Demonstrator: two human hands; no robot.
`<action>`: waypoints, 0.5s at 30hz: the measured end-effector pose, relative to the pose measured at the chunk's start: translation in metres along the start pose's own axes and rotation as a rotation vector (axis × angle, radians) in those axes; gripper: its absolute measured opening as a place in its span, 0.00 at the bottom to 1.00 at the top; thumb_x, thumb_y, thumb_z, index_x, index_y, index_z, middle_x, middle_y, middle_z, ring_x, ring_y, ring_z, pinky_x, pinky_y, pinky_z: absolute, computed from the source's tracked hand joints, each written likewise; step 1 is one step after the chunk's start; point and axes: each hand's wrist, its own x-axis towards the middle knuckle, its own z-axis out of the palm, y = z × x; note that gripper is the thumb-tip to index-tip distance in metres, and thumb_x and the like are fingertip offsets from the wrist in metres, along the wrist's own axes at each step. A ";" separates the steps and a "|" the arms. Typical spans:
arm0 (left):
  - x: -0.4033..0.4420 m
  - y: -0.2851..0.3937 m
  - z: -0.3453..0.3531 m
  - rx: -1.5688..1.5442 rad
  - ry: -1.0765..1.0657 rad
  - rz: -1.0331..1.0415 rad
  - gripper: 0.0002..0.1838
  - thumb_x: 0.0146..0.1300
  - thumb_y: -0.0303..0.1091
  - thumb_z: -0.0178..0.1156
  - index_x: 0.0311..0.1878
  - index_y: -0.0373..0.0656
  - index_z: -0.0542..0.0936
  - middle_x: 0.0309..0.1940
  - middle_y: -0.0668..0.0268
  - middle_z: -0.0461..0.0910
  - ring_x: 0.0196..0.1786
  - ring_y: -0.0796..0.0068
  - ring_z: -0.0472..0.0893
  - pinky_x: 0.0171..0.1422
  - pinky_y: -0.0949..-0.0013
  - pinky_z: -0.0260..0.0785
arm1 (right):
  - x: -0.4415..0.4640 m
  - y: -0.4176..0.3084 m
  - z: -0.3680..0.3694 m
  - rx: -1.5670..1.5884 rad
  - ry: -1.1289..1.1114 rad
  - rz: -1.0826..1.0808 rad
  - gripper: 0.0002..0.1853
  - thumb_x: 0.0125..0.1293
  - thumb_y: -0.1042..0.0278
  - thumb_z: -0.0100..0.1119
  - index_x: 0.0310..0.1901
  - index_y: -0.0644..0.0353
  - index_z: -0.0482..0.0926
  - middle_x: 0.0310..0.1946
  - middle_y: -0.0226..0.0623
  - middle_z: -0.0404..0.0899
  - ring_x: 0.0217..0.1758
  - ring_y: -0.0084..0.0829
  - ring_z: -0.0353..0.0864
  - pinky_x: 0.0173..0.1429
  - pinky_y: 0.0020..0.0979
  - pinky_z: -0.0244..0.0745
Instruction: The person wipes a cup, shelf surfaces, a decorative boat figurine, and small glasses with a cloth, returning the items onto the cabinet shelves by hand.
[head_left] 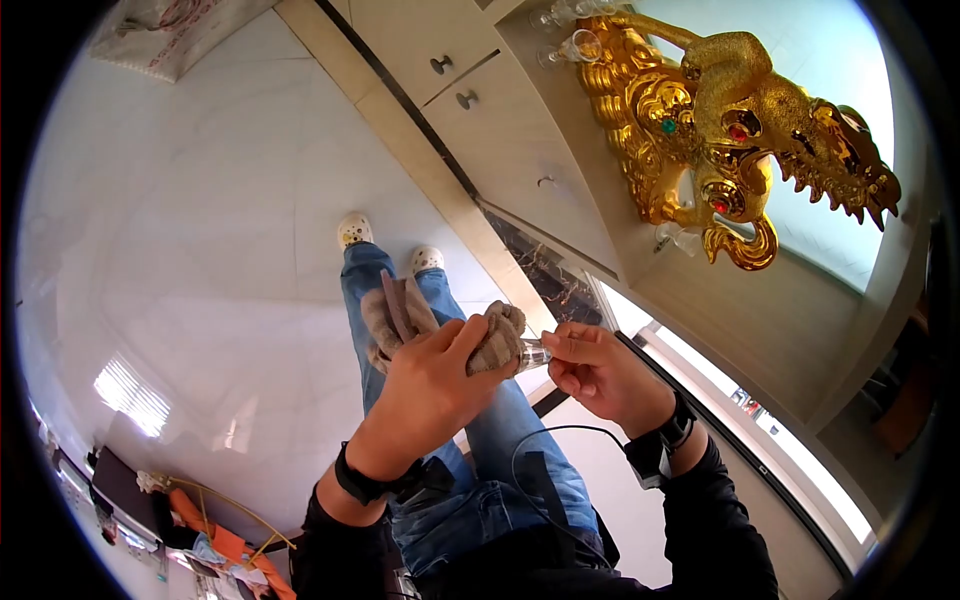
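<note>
My left hand point(435, 385) is closed around a bunched grey-brown cloth point(497, 340), and part of the cloth hangs down behind the hand over the legs. A small clear glass point(534, 354) sticks out of the cloth's right side; its other end is hidden inside the folds. The thumb and fingers of my right hand point(605, 375) pinch the exposed end of this glass. Both hands are close together in front of the body, above the jeans.
At the right, a gold dragon-like statue point(740, 130) stands in a cabinet niche beside small stemmed glasses point(580, 47). Drawers with dark knobs point(467, 99) lie below. A black cable point(560, 428) hangs near my right wrist. A plastic bag point(170, 40) rests on the pale floor point(220, 200).
</note>
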 end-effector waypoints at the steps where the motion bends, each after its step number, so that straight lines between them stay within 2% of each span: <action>1: 0.000 -0.002 0.001 0.042 0.017 0.050 0.12 0.35 0.26 0.62 0.29 0.46 0.78 0.35 0.61 0.70 0.31 0.70 0.74 0.28 0.72 0.68 | 0.002 0.003 -0.004 0.034 -0.014 -0.005 0.11 0.57 0.63 0.56 0.24 0.60 0.69 0.18 0.31 0.69 0.17 0.18 0.65 0.20 0.15 0.57; 3: -0.002 -0.014 0.003 0.082 0.033 0.099 0.11 0.35 0.26 0.62 0.29 0.46 0.78 0.35 0.61 0.70 0.32 0.71 0.74 0.28 0.72 0.69 | 0.003 0.007 -0.011 0.069 -0.026 -0.009 0.11 0.57 0.63 0.55 0.24 0.60 0.69 0.17 0.31 0.69 0.16 0.19 0.65 0.19 0.15 0.56; 5: -0.006 -0.036 0.002 0.313 0.118 0.079 0.11 0.37 0.24 0.60 0.30 0.44 0.78 0.35 0.60 0.70 0.32 0.68 0.74 0.28 0.72 0.68 | 0.000 0.007 -0.020 0.032 -0.165 0.018 0.11 0.61 0.66 0.49 0.24 0.61 0.67 0.15 0.33 0.69 0.11 0.15 0.60 0.14 0.14 0.52; 6: -0.009 -0.040 -0.001 0.314 0.117 0.079 0.11 0.37 0.24 0.60 0.30 0.44 0.78 0.35 0.60 0.70 0.32 0.68 0.74 0.28 0.72 0.68 | -0.002 0.008 -0.018 0.032 -0.166 0.018 0.11 0.61 0.66 0.49 0.24 0.61 0.67 0.15 0.33 0.69 0.11 0.15 0.60 0.14 0.14 0.52; 8: -0.014 -0.046 -0.006 -0.183 0.286 -0.437 0.13 0.37 0.22 0.60 0.32 0.41 0.78 0.30 0.61 0.70 0.33 0.66 0.74 0.36 0.71 0.68 | -0.004 0.009 -0.008 0.118 -0.150 -0.072 0.10 0.61 0.67 0.47 0.24 0.62 0.67 0.16 0.34 0.69 0.10 0.16 0.60 0.14 0.13 0.53; 9: -0.020 -0.049 -0.005 -0.281 0.260 -0.441 0.14 0.42 0.25 0.60 0.37 0.38 0.76 0.35 0.61 0.72 0.37 0.68 0.74 0.43 0.73 0.66 | 0.002 0.013 -0.011 0.148 -0.183 -0.089 0.11 0.62 0.66 0.46 0.25 0.62 0.66 0.17 0.34 0.69 0.10 0.17 0.60 0.14 0.14 0.53; 10: -0.025 -0.047 0.003 -0.283 0.260 -0.443 0.14 0.42 0.25 0.60 0.37 0.38 0.76 0.35 0.61 0.72 0.37 0.68 0.74 0.43 0.73 0.66 | 0.006 0.015 -0.012 0.149 -0.182 -0.087 0.11 0.62 0.66 0.46 0.25 0.62 0.66 0.17 0.34 0.69 0.10 0.17 0.60 0.14 0.14 0.53; 12: -0.034 -0.039 0.020 -0.961 0.265 -0.527 0.22 0.42 0.25 0.62 0.45 0.38 0.72 0.41 0.60 0.70 0.45 0.71 0.72 0.50 0.73 0.63 | 0.013 0.018 -0.011 0.213 -0.325 -0.178 0.13 0.63 0.63 0.44 0.24 0.61 0.66 0.18 0.34 0.70 0.10 0.18 0.60 0.14 0.15 0.53; 13: -0.033 -0.034 0.025 -1.116 0.239 -0.579 0.27 0.42 0.29 0.66 0.48 0.36 0.69 0.45 0.62 0.69 0.47 0.74 0.70 0.51 0.74 0.62 | 0.015 0.020 -0.007 0.215 -0.329 -0.175 0.13 0.63 0.63 0.44 0.24 0.61 0.66 0.18 0.34 0.70 0.10 0.18 0.60 0.14 0.15 0.53; 15: -0.023 -0.025 0.027 -1.217 0.247 -0.544 0.30 0.40 0.30 0.67 0.50 0.36 0.68 0.46 0.62 0.68 0.48 0.74 0.69 0.52 0.74 0.61 | 0.018 0.021 0.000 0.303 -0.210 -0.144 0.14 0.63 0.61 0.43 0.26 0.62 0.68 0.18 0.35 0.70 0.10 0.20 0.60 0.14 0.17 0.54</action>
